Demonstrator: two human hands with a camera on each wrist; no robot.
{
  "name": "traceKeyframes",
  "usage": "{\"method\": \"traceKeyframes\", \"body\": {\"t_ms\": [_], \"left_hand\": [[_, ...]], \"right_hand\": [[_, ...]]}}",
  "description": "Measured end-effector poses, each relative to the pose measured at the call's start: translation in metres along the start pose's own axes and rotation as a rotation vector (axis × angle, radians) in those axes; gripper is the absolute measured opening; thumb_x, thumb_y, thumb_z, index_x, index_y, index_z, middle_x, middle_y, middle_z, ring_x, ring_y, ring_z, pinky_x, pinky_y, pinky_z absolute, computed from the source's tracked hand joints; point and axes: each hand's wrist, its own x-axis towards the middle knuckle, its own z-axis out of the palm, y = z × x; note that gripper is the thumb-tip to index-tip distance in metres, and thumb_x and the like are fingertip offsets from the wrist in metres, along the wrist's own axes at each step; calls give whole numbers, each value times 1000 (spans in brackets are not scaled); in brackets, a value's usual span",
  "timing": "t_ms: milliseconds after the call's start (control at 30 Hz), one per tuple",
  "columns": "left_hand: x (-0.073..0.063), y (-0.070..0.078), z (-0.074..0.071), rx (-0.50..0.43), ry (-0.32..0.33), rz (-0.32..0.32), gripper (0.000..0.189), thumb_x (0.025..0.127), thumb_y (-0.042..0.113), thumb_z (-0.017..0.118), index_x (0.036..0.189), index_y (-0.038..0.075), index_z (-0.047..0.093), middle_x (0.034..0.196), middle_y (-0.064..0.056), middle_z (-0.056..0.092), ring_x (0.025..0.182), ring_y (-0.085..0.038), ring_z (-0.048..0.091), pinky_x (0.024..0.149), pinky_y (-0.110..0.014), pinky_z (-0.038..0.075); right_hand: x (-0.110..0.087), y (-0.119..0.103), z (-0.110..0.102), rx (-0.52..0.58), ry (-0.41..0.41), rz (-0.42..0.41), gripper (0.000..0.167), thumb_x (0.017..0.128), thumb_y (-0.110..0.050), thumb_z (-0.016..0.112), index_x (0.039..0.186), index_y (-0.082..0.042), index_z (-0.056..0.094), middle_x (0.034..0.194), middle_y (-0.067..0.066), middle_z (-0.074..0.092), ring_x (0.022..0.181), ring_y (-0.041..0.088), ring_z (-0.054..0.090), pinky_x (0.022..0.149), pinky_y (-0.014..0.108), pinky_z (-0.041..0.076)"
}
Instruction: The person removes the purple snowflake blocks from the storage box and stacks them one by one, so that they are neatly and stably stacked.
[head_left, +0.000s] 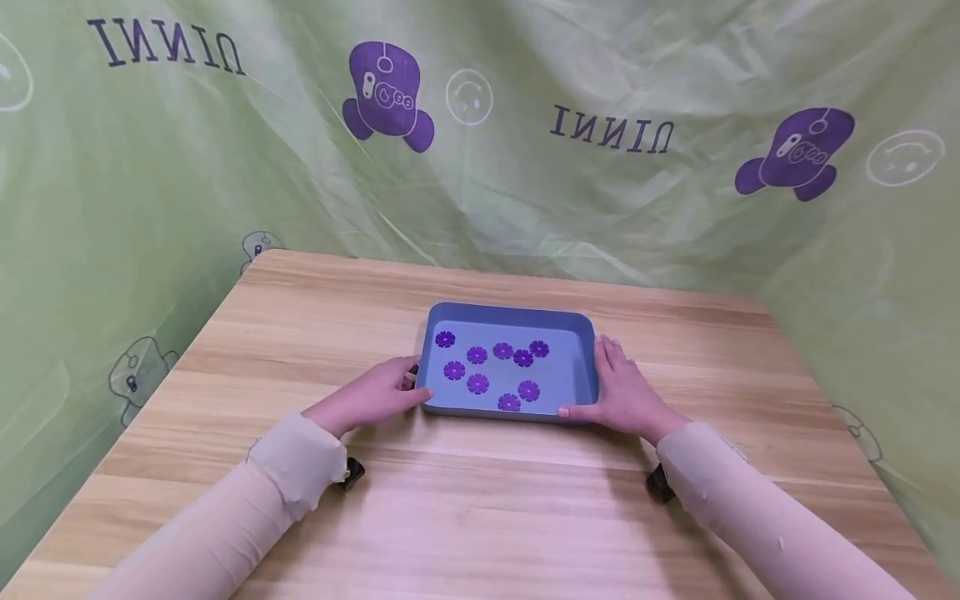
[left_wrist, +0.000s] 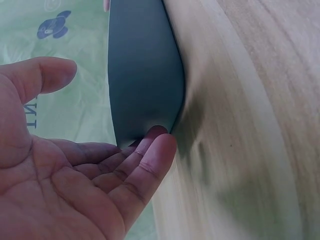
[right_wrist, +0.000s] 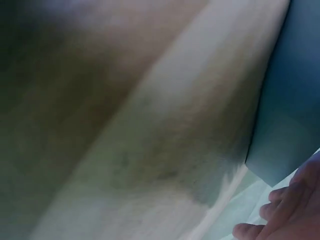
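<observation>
A shallow blue-grey rectangular tray [head_left: 510, 317] sits on the wooden table, holding several purple notched discs [head_left: 477, 383] shaped like flowers. At its left side is my left hand [head_left: 386, 392], thumb over the front left corner in the head view. The left wrist view shows the fingertips at the lower edge of the tray wall [left_wrist: 142, 65] and the thumb held apart from it. My right hand [head_left: 626, 396] lies at the front right corner, fingers extended along the right side and thumb at the front rim. The right wrist view shows only part of its fingers.
The wooden table [head_left: 495, 508] extends around the tray on all sides. A green curtain [head_left: 510, 208] with purple prints hangs behind and beside it. Dark wrist devices [head_left: 352, 473] show below the light sleeves [head_left: 247, 492].
</observation>
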Motion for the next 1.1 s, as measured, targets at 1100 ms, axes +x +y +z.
{"method": "traceKeyframes", "body": {"t_ms": [1100], "left_hand": [[58,28,3,409,79,68,34,98,11,66,124,-11,64,115,-21,68,105,-31,65,99,-46,53]], "right_hand": [[-3,-3,-5,-83,-71,32,135,81,-76,69,156,17,5,165,35,1,153,49,3,122,64,5]]}}
